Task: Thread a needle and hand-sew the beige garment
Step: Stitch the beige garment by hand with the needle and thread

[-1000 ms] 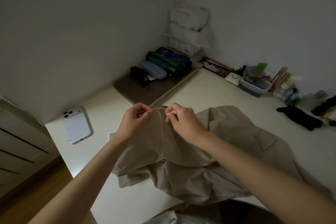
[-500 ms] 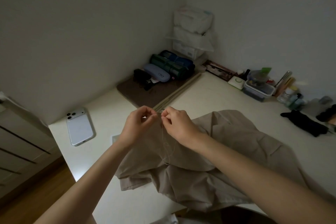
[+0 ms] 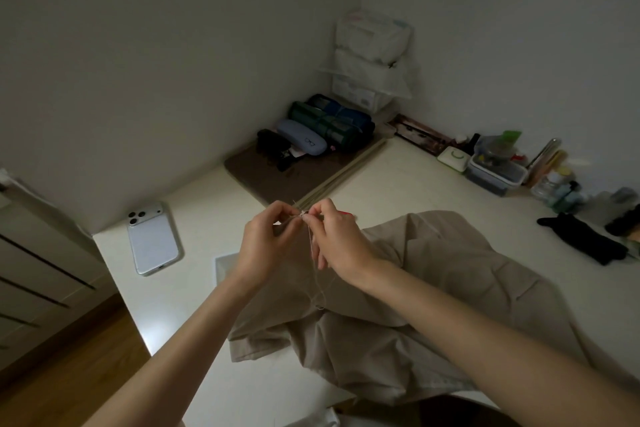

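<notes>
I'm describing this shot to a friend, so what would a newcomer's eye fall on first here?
First, the two hands meeting mid-frame: the left hand and right hand pinch a thread between their fingertips, and it hangs down over the beige garment crumpled on the white table. Next, the white phone lying face down to their left.

Both forearms are bare to the frame's edge, as are the left hand (image 3: 266, 243) and right hand (image 3: 343, 243).
</notes>
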The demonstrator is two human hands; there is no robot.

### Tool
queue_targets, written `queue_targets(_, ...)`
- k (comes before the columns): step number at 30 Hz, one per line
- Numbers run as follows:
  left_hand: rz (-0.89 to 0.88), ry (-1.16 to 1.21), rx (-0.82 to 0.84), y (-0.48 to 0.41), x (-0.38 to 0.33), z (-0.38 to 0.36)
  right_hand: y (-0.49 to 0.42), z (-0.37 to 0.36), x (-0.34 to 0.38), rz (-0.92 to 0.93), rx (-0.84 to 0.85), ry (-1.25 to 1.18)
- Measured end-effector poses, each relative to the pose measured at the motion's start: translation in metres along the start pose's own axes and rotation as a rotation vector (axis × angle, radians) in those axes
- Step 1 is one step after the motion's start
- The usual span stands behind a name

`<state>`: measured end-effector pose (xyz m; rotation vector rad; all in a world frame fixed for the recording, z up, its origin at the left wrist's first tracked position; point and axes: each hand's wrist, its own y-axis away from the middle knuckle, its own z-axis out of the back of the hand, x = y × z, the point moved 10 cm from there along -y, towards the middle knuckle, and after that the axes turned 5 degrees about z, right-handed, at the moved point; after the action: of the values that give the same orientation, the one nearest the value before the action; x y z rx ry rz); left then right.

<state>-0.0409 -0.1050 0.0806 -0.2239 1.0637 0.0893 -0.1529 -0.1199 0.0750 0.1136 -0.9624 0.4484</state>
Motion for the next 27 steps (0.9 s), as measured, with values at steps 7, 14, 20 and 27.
queue_targets(7, 0.118, 0.077, -0.067, -0.002, 0.018, 0.008, 0.007, -0.009, 0.003, 0.071, 0.126, 0.142)
queue_targets(14, 0.075, 0.074, -0.035, -0.002, 0.010, 0.003, 0.005, -0.008, 0.011, 0.110, 0.126, 0.061)
queue_targets(20, 0.078, 0.079, 0.026, -0.003, 0.009, -0.007, -0.005, 0.004, -0.003, 0.033, 0.019, 0.114)
queue_targets(27, 0.179, 0.177, 0.082, -0.008, 0.011, -0.010, -0.013, 0.012, 0.006, 0.064, -0.018, 0.259)
